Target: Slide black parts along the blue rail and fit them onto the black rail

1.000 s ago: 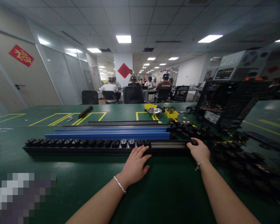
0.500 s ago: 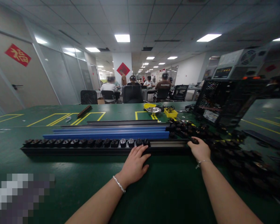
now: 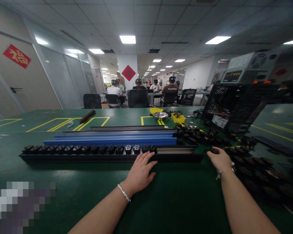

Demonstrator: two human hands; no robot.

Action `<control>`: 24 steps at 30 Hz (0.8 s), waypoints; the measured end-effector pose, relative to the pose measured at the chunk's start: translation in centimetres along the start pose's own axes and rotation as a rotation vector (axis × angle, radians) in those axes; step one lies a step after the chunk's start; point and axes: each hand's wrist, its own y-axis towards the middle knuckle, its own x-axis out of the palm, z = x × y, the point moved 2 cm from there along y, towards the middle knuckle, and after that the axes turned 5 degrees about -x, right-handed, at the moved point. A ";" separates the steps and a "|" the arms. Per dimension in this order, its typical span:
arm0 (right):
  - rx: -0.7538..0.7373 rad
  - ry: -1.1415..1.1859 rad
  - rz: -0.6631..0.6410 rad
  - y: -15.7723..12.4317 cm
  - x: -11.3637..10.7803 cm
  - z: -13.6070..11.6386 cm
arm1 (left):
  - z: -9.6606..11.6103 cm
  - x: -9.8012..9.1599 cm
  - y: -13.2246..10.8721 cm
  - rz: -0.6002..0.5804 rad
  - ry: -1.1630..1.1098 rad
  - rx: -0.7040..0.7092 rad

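A long black channel [image 3: 95, 158] lies across the table in front of me, with a row of black socket modules [image 3: 85, 149] seated along it. Its right end shows a bare pale inner strip. My left hand [image 3: 141, 170] rests flat with fingers stretched out, its fingertips against the rightmost module and the channel's near wall. Just off the channel's right end, my right hand [image 3: 219, 160] is closed around a small black socket module [image 3: 215, 150], mostly hidden by the fingers. A heap of loose socket modules [image 3: 258, 167] lies right beside that hand.
Blue strips [image 3: 109, 141] lie behind the channel. Farther back are a metal bowl [image 3: 160, 115], a yellow bin [image 3: 177, 118] and a brown-black strip [image 3: 87, 116]. An opened computer case [image 3: 234, 107] stands at the back right. People sit at desks beyond the table.
My right hand has moved right, away from the channel's end, with the module still in its fingers. My left hand stays where it was on the channel.
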 end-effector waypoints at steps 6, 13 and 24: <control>-0.003 -0.201 -0.150 0.0 1.0 -1.3 | 0.0 -0.1 0.1 -0.004 -0.003 -0.002; -0.082 -0.363 -0.227 2.2 2.3 -0.9 | 0.1 0.1 0.0 0.005 -0.009 -0.015; -0.188 -0.442 -0.128 4.9 3.6 -0.2 | 0.1 0.0 0.4 0.016 -0.049 -0.050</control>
